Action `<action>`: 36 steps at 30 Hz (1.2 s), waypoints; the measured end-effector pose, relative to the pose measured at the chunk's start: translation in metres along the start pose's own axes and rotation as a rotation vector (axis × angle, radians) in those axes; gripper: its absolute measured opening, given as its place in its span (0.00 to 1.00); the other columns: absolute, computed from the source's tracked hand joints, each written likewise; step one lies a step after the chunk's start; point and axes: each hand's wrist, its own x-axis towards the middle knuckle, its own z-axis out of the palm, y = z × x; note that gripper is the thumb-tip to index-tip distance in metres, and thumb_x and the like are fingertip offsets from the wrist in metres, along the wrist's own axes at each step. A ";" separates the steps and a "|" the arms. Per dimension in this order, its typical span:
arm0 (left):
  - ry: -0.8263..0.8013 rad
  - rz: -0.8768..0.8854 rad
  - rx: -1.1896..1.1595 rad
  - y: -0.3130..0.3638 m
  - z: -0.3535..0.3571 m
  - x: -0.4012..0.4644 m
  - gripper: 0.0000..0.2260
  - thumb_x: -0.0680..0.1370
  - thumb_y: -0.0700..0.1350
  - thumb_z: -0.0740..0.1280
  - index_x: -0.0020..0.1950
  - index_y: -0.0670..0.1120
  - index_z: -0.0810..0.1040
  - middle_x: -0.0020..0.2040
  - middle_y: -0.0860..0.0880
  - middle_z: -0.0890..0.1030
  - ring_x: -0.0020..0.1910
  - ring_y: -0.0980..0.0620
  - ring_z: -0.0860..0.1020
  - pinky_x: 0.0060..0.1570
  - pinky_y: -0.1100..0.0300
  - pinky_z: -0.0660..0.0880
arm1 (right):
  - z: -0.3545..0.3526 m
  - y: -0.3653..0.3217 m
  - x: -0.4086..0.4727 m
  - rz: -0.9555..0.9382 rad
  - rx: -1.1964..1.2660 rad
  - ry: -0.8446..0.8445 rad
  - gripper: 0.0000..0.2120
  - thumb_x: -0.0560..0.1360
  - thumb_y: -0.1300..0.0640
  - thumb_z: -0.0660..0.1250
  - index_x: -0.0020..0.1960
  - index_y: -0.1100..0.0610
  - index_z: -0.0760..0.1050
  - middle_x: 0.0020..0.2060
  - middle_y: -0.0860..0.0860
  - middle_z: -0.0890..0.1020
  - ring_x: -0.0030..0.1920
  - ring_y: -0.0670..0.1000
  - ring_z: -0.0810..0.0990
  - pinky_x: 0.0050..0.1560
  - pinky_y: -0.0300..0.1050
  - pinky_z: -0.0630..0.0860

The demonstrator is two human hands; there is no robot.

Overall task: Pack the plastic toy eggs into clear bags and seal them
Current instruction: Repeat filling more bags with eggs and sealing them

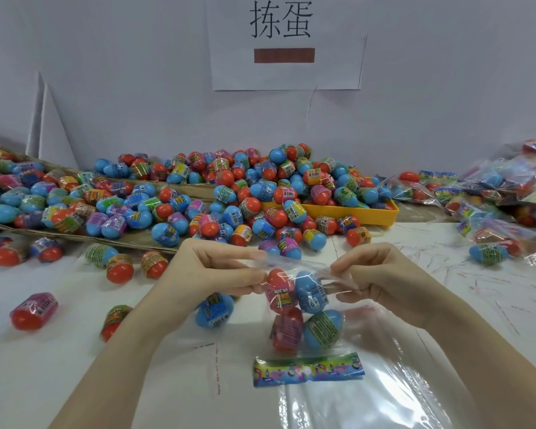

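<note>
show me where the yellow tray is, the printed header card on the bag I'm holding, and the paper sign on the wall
yellow tray [365,215]: head view, its front wall.
printed header card [308,369]: head view, middle of the strip.
paper sign [287,41]: head view, centre of the sheet.

Clear bag [307,308] — four red and blue toy eggs [310,294] inside, mouth unsealed, near centre; loose egg pile [254,193] far behind.

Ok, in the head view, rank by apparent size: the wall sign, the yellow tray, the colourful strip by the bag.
1. Wall sign.
2. Yellow tray, though eggs hide much of it.
3. Colourful strip, smallest despite lying nearest the camera.
</note>
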 end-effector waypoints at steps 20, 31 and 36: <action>-0.088 0.013 0.234 0.004 0.004 -0.001 0.04 0.66 0.34 0.75 0.35 0.41 0.84 0.34 0.45 0.84 0.35 0.54 0.82 0.36 0.67 0.77 | 0.004 -0.001 -0.002 -0.110 -0.215 -0.041 0.15 0.65 0.73 0.68 0.26 0.56 0.78 0.36 0.63 0.82 0.35 0.43 0.82 0.31 0.33 0.75; -0.030 -0.032 0.295 0.002 0.007 0.003 0.18 0.48 0.51 0.77 0.33 0.44 0.83 0.33 0.48 0.84 0.34 0.52 0.82 0.37 0.64 0.79 | 0.000 -0.007 -0.004 -0.133 -0.291 0.122 0.08 0.59 0.62 0.63 0.25 0.54 0.79 0.39 0.51 0.85 0.43 0.48 0.82 0.44 0.39 0.79; -0.040 0.019 0.277 0.003 0.010 0.003 0.15 0.48 0.51 0.77 0.31 0.47 0.83 0.34 0.49 0.83 0.33 0.53 0.82 0.36 0.65 0.79 | 0.031 -0.009 -0.003 -0.183 -0.505 0.054 0.21 0.57 0.38 0.74 0.48 0.42 0.76 0.44 0.37 0.82 0.45 0.37 0.80 0.44 0.30 0.76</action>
